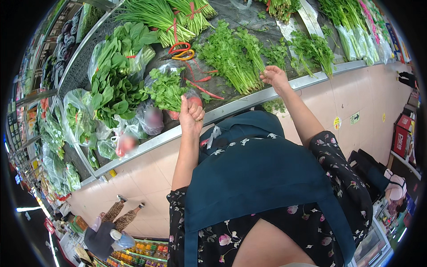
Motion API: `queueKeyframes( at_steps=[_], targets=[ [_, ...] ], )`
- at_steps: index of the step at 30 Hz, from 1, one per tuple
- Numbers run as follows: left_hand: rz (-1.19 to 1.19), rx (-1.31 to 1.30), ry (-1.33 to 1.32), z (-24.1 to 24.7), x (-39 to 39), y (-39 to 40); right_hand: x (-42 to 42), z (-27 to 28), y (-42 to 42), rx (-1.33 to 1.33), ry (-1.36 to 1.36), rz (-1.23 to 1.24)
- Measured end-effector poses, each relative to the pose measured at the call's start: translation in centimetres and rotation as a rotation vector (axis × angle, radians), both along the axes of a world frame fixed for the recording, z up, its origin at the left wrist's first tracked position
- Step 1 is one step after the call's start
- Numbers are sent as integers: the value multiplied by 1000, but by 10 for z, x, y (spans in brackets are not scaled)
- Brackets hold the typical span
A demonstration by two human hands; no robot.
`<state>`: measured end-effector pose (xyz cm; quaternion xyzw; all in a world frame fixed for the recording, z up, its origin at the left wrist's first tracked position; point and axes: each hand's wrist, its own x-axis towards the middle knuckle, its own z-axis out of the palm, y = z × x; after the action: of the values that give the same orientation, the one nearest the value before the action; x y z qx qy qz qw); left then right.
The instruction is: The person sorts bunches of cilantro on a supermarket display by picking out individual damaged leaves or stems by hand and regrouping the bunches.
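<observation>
My left hand (191,115) is closed around the stems of a bunch of leafy herbs (166,87), its leaves pointing up and left over bagged produce. My right hand (275,77) has its fingertips on the stem ends of a thin leafy sprig (253,50), at the right side of a larger pile of the same herb (227,56) on the black mesh display. Scissors with red and orange handles (181,51) lie between the pile and the leafy greens. Red ties (201,87) lie loose on the mesh below them.
Bagged greens (78,113) and bok choy-like leaves (110,80) fill the left side. Tied chives (163,23) lie at the back. Smaller herb bunches (317,51) rest near the metal edge (233,103) at right. A person (106,230) stands lower left; another person (383,180) is at far right.
</observation>
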<state>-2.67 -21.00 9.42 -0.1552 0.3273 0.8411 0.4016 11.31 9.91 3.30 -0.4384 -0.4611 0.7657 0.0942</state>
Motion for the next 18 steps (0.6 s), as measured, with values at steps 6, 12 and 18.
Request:
queueKeyframes(
  at_steps=[6,12,18],
  targets=[
    [-36,74,13,-9,1,-8,-6,-30,-21,185,-170,157],
    [-11,-106,17,-8,17,15,-36,65,-91,136,338,244],
    [-82,-20,122,-2,31,41,-42,81,-156,407,298,501]
  ],
)
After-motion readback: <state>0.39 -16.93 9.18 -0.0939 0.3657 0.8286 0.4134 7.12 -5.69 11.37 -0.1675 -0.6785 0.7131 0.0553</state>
